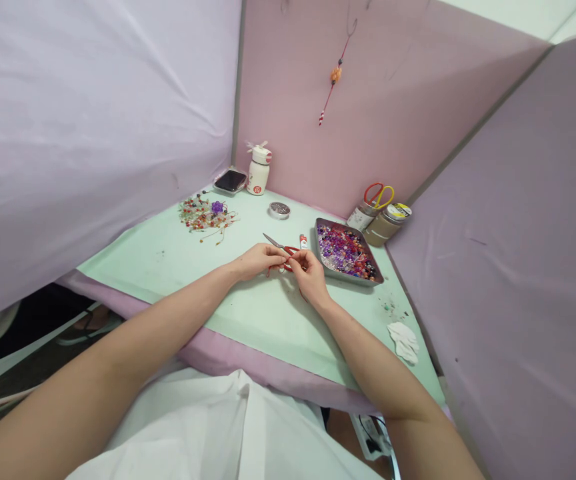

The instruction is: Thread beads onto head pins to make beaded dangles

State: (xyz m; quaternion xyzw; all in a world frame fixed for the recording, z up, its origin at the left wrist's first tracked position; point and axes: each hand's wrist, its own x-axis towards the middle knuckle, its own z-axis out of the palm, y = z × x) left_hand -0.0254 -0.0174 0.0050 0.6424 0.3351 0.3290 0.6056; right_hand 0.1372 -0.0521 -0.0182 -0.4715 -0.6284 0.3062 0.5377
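Note:
My left hand (258,259) and my right hand (309,273) meet over the pale green table (248,313), fingers pinched together. Between them lie red-handled scissors (279,248), blades pointing back left; the handles sit right by my fingertips. Something thin and small is pinched between the two hands, too small to name. A metal tray (379,277) full of purple, pink and red beads stands just right of my right hand. A small red and white tube (303,241) lies beside the scissors.
Finished bead pieces (207,215) are strewn at the back left. A phone (230,180), a white bottle (259,169) and a small round tin (279,210) stand at the back. Jars with scissors (379,212) fill the back right corner. White tissue (404,341) lies near the right edge.

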